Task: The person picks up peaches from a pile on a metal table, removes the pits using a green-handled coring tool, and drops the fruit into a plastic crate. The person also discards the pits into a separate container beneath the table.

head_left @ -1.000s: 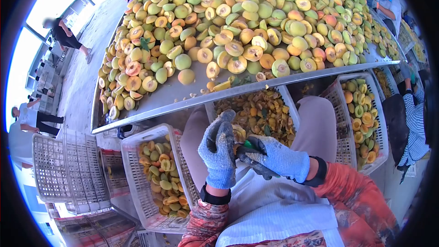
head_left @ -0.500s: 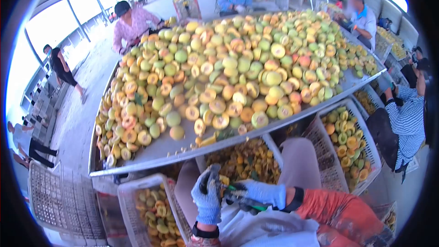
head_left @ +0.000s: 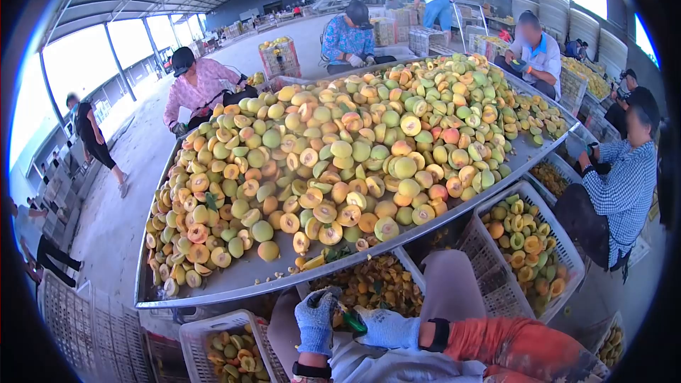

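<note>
My left hand (head_left: 316, 323), in a blue-grey knit glove, is closed with its fingertips curled. Whatever it holds is hidden by the fingers. Close beside it, my right hand (head_left: 389, 328) wears a matching glove and is wrapped round a green-and-black handled tool (head_left: 354, 321), whose working end I cannot make out. Both hands are over my lap, just in front of a crate of fruit scraps (head_left: 413, 267). Beyond them, a metal table (head_left: 264, 284) bears a large heap of apricot-like fruit (head_left: 340, 170), whole and halved, some halves with the stone showing.
A white crate of fruit halves (head_left: 190, 347) stands at my left, another crate (head_left: 574, 259) at my right. A person in a checked shirt (head_left: 628, 184) sits at the right. More people sit round the table's far side. Stacked crates (head_left: 71, 323) stand at left.
The view has tilted upward, so the table and hands sit lower in the picture. The yellow piece seen between my hands earlier no longer shows. Less of the green-and-black tool is visible.
</note>
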Motion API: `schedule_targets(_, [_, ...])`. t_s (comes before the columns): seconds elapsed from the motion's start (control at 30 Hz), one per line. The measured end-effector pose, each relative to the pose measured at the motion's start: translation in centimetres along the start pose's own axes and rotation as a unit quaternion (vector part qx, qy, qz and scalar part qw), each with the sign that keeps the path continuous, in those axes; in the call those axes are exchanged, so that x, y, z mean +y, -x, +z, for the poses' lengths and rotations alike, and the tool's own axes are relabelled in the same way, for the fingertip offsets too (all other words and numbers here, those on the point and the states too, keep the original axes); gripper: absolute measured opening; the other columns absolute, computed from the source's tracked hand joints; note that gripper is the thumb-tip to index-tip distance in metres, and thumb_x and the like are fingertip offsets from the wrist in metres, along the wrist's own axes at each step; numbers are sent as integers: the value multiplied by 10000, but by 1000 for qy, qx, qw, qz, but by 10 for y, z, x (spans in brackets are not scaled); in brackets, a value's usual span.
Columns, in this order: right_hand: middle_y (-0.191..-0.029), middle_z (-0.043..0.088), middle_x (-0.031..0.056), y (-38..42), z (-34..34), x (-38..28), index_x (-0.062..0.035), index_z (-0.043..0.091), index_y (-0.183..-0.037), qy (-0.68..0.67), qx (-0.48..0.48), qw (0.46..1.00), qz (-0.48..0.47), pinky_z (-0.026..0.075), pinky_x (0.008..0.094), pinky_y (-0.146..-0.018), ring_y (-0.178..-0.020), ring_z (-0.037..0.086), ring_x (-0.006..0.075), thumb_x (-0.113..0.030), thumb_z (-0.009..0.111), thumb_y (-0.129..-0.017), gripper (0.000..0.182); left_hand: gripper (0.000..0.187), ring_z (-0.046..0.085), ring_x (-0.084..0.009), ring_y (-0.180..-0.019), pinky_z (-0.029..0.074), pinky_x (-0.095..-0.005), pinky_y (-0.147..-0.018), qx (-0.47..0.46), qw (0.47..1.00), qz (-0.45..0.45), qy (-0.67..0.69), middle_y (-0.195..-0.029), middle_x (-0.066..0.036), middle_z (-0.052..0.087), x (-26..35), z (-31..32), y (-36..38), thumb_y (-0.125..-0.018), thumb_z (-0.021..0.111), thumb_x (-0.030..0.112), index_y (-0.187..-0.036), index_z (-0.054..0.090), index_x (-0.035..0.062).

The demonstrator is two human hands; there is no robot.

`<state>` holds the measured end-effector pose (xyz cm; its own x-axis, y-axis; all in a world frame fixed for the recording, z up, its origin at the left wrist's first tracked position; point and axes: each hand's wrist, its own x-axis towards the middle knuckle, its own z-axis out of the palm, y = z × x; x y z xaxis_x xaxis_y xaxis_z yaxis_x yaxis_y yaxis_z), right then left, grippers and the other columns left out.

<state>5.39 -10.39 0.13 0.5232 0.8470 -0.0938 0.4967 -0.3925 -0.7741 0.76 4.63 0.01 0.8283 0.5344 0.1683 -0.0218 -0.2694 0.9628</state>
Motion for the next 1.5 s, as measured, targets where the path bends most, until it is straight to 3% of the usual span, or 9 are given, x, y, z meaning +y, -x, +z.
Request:
schedule_targets(0.23, [-801,596,225,-9,4,-6,30,441,-1063,-255,16,965,-54,468,412,-637,-725,598,357,-273,649,-721,502,161,570,-95,-660,465,-228,-600,102,993,-50,27,-796,-62,658,-17,3,-1,-823,573,58,-934,657,-23])
schedule_targets(0.3, [-795,600,241,-9,6,-5,48,432,-1082,52,2,998,45,471,425,-629,-733,603,374,-294,629,-737,524,168,577,-105,-653,468,-237,-589,80,993,-84,33,-813,-75,659,-5,6,-2,-837,550,60,-942,649,-25])
schedule_targets(0.7, [-856,609,202,-9,-11,-10,35,479,-1086,69,12,997,-15,455,426,-680,-766,588,370,-187,523,-803,362,205,590,-174,-754,472,-294,-704,209,970,99,-73,-832,-91,635,-2,29,-8,-863,514,114,-956,641,-17])
schedule_targets(0.97, [-789,609,200,-15,-9,8,20,461,-1074,-119,-7,991,-56,467,422,-632,-719,601,356,-194,548,-757,392,179,571,-105,-651,460,-225,-585,63,987,125,-81,-833,-84,656,2,9,-16,-851,533,76,-927,632,-52])
schedule_targets(1.03, [-720,603,205,-18,-7,9,20,438,-1050,-139,4,988,-68,474,419,-579,-673,610,339,-244,598,-726,447,177,570,-110,-629,452,-221,-551,21,995,-80,48,-827,-85,653,19,6,-21,-849,525,53,-945,627,-54])
schedule_targets(1.13, [-713,597,201,-18,-13,-1,4,437,-1040,71,40,996,-32,461,415,-588,-659,601,346,-234,605,-725,429,184,572,-118,-638,453,-230,-571,74,997,10,6,-812,-85,649,-8,13,-19,-848,518,42,-966,620,-57])
schedule_targets(1.3, [-755,594,198,-21,-17,-1,-4,459,-1031,-115,2,991,-71,452,385,-557,-629,593,291,-221,629,-717,418,186,575,-118,-645,462,-239,-586,157,971,141,-110,-794,-80,647,0,15,-18,-842,527,48,-958,627,-57])
schedule_targets(1.4, [-763,585,171,-28,-20,2,-3,482,-985,-223,-85,971,-4,445,352,-568,-637,566,233,-219,660,-707,395,175,591,-124,-679,475,-247,-627,29,978,151,-138,-797,-83,651,20,2,-27,-834,537,55,-924,643,-52])
schedule_targets(1.5, [-749,544,60,-21,-45,-24,-23,496,-1044,-330,-134,934,9,409,308,-595,-654,484,157,-88,556,-749,308,158,597,-121,-696,481,-250,-657,-25,996,-84,-16,-793,-79,656,38,-1,-34,-819,553,52,-886,659,-44])
